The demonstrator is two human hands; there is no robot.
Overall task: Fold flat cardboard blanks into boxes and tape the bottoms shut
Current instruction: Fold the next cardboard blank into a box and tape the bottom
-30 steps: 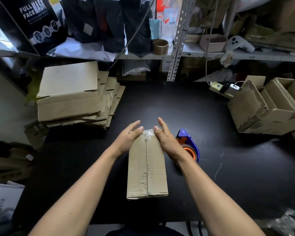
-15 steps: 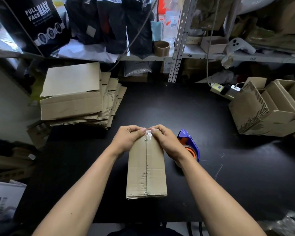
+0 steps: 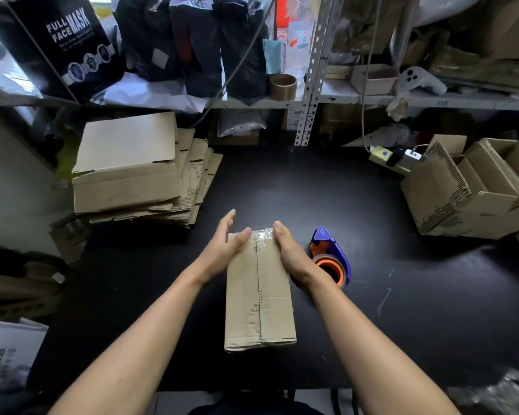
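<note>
A folded brown cardboard box (image 3: pixel 259 295) stands on the black table (image 3: pixel 402 295) in front of me, bottom flaps up, with clear tape along the centre seam and over its far edge. My left hand (image 3: pixel 222 250) lies against the box's far left corner, fingers straight, thumb on the top face. My right hand (image 3: pixel 288 253) presses flat along the box's far right side with straight fingers. A blue tape dispenser (image 3: pixel 331 256) with an orange roll sits just right of my right wrist.
A stack of flat cardboard blanks (image 3: pixel 132 172) lies at the table's back left. Several assembled boxes (image 3: pixel 477 190) lean together at the right. A power strip (image 3: pixel 393 158) lies at the back, and cluttered shelves (image 3: pixel 372 98) hang above.
Half a second ago both hands curled over the box's far edge, pressing the tape down. Now the fingers have straightened and the hands have moved apart to the box's far corners.
</note>
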